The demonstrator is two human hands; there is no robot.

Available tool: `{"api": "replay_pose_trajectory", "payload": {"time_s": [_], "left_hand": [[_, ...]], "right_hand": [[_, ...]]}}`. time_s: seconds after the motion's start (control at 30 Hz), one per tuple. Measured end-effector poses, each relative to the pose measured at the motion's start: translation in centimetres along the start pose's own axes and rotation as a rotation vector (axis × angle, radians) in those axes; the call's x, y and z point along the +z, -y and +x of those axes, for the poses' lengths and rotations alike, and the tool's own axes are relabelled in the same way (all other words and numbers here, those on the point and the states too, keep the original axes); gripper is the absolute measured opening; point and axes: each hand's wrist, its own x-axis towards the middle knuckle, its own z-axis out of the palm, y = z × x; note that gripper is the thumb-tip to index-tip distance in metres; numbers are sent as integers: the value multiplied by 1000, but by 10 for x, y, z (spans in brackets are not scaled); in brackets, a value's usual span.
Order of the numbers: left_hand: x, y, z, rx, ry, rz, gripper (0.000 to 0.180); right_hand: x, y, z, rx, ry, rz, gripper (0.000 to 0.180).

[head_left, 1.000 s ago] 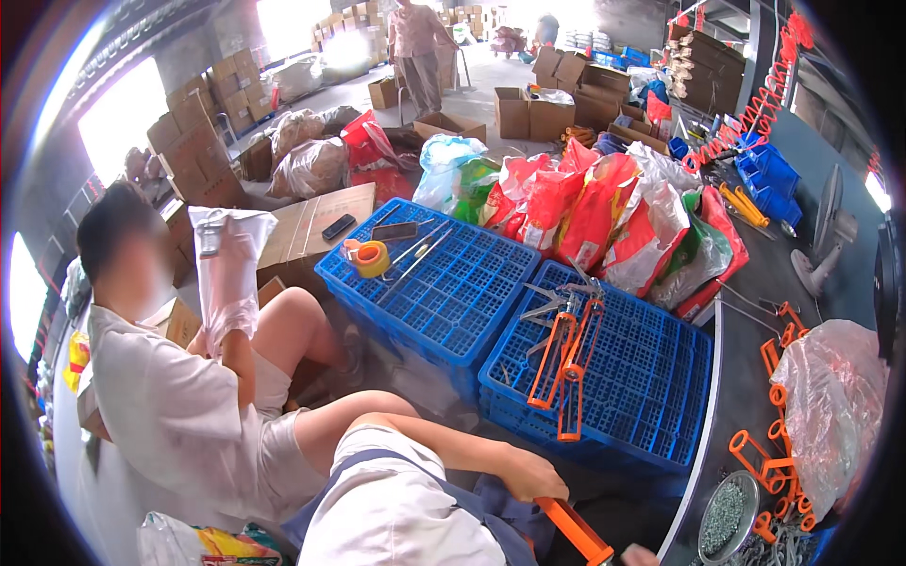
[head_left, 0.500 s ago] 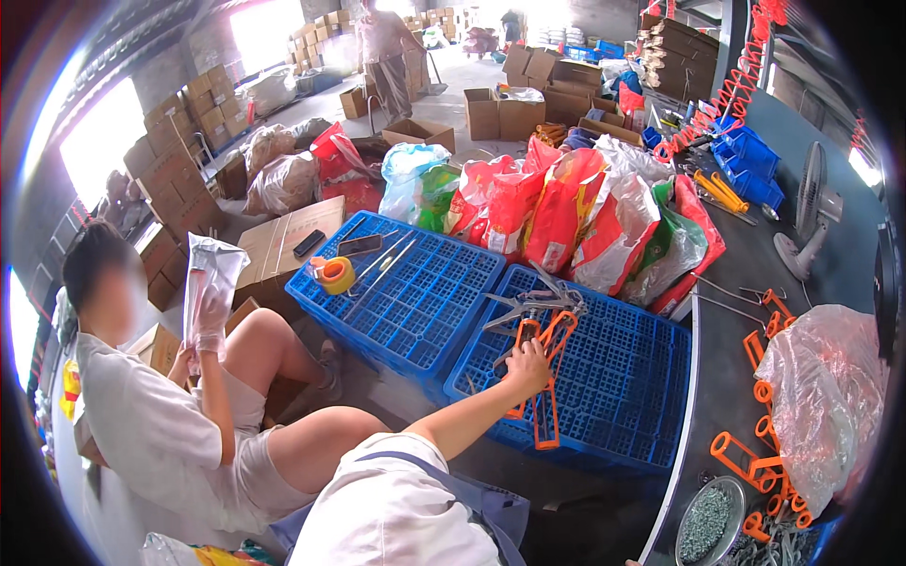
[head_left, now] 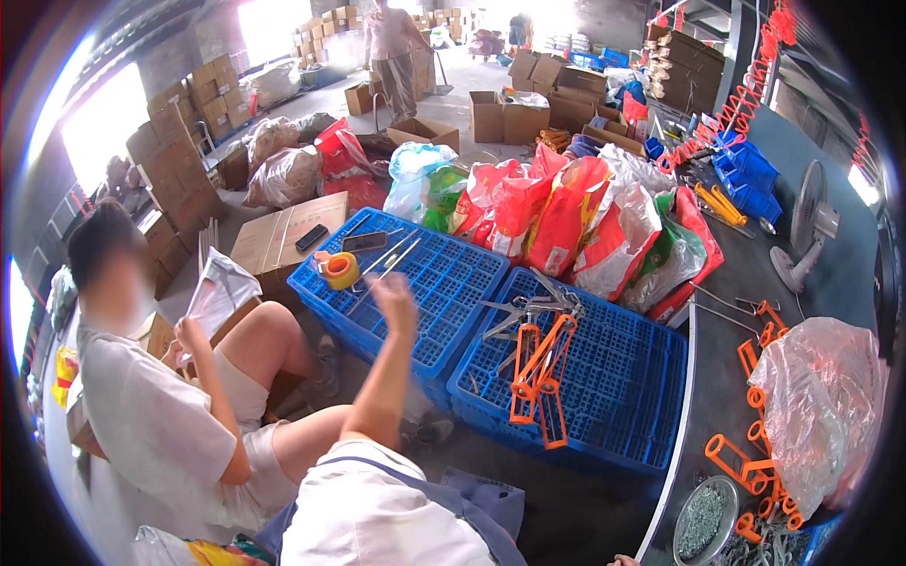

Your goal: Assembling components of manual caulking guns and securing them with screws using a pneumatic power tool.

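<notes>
Two blue crates stand side by side. On the left crate (head_left: pixel 444 316), a roll of tape (head_left: pixel 339 272), a phone (head_left: pixel 364 241) and thin rods (head_left: pixel 404 257) are laid. On the right crate (head_left: pixel 623 368), orange guns (head_left: pixel 547 386) are piled across one another, their grey handles turned toward the far side. Red and green sacks (head_left: pixel 564 219) are lined up behind the crates; their contents cannot be told. On the bench (head_left: pixel 710 373), a bowl (head_left: pixel 730 517) is filled with small silvery parts (head_left: pixel 698 524), and beside it orange frames (head_left: pixel 755 466) are partly covered by a clear bag (head_left: pixel 819 406).

The left hand (head_left: pixel 393 304) is raised at the near side of the left crate, close to the rods. It is blurred, so whether it is spread or clenched cannot be told. Only a sliver of the right hand (head_left: pixel 625 560) is shown at the lower edge, by the bench; its grasp cannot be told.

The guns are placed to the right of the left hand, apart from it, and well forward of the right hand. At the left, a white bag (head_left: pixel 225 291) is held by a seated co-worker (head_left: pixel 156 406).
</notes>
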Motion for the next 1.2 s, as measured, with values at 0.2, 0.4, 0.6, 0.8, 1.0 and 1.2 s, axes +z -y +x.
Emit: {"api": "replay_pose_trajectory", "payload": {"time_s": [0.2, 0.4, 0.6, 0.8, 1.0, 1.2], "left_hand": [[-115, 38, 140, -112, -398, 455, 67], [-139, 24, 134, -51, -450, 597, 71], [-82, -23, 67, -179, -172, 281, 64], [-32, 25, -42, -560, 922, -15, 32], [-27, 33, -138, -141, 1076, 201, 42], [-15, -33, -180, -47, 1338, 289, 50]], "right_hand": [[1, -2, -5, -31, 5, -18, 11], [3, -3, -6, -38, 35, -36, 13], [0, -3, -11, -46, 23, -93, 13], [-3, -4, -12, -12, 38, -136, 14], [0, 5, -5, 24, 110, -109, 15], [-3, 2, -5, 24, 29, -84, 14]]}}
